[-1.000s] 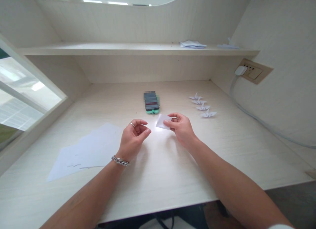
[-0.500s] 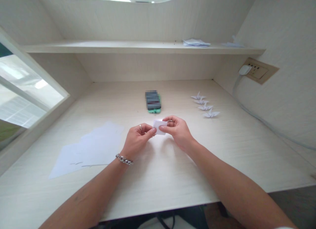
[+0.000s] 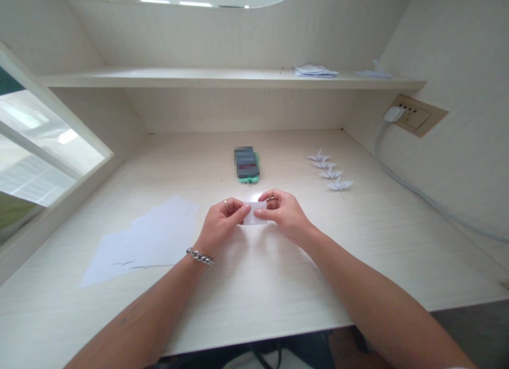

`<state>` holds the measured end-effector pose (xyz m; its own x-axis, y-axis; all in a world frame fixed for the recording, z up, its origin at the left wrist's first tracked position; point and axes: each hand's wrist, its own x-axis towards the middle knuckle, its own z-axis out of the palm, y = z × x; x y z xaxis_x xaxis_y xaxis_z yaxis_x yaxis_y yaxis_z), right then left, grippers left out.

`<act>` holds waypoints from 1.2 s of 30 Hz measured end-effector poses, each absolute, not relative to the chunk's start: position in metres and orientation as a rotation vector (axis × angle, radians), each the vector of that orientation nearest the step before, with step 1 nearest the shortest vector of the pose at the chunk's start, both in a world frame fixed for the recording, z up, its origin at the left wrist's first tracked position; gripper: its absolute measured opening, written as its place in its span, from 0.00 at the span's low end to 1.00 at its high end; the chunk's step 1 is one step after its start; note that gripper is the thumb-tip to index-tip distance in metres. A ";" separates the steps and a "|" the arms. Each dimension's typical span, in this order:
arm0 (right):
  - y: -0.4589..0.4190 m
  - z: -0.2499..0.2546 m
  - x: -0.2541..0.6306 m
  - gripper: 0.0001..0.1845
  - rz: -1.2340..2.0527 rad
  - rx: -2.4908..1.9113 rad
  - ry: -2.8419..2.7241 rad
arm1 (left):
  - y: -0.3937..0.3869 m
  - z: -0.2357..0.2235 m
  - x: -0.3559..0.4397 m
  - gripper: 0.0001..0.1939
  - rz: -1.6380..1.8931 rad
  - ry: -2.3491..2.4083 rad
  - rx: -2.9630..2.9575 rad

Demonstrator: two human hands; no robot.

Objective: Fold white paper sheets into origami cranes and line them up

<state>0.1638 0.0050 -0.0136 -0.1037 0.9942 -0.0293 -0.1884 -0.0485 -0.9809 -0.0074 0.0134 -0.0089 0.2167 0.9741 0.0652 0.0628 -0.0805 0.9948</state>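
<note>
A small folded piece of white paper [image 3: 253,219] is held between my two hands, above the middle of the desk. My left hand [image 3: 222,222] pinches its left side, thumb on the front face; a ring and a chain bracelet are on this hand and wrist. My right hand [image 3: 285,212] grips the right side with thumb and fingers. To the right stand several white paper cranes [image 3: 330,173] in a slanting row. Beyond the hands lies a phone [image 3: 247,162] with a green edge, its top blurred out.
Loose white sheets [image 3: 147,242] lie on the desk at the left. A stack of paper [image 3: 315,71] rests on the shelf [image 3: 199,78]. At the right wall a plug [image 3: 393,114] sits in the socket [image 3: 417,116], its grey cable [image 3: 421,196] running along the desk's side.
A second ago only my right hand held the folded paper. My left hand has come in from the left and taken its other side. The paper has turned level and moved slightly nearer.
</note>
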 end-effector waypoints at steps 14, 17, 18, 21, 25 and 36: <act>0.006 -0.010 0.167 0.20 1.381 -1.117 -1.150 | 0.013 -0.006 -0.006 0.16 1.090 1.069 1.265; 0.006 -0.009 0.168 0.20 1.351 -1.145 -1.170 | 0.012 -0.006 -0.008 0.16 0.968 1.057 1.379; 0.006 -0.009 0.167 0.20 1.342 -1.149 -1.175 | 0.013 -0.007 -0.008 0.15 0.943 1.067 1.407; 0.006 -0.010 0.166 0.18 1.315 -1.150 -1.191 | 0.014 -0.007 -0.010 0.14 0.883 1.114 1.478; 0.003 -0.009 0.165 0.18 1.256 -1.163 -1.235 | 0.014 -0.006 -0.012 0.13 0.738 1.155 1.574; 0.005 -0.015 0.162 0.19 1.274 -1.072 -1.247 | 0.011 -0.007 -0.009 0.12 0.769 1.119 1.490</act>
<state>0.1620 0.0048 -0.0146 -0.0924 0.9942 0.0542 -0.0753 0.0473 -0.9960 -0.0092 0.0110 -0.0072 0.3510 0.9313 -0.0975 0.2421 0.0103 0.9702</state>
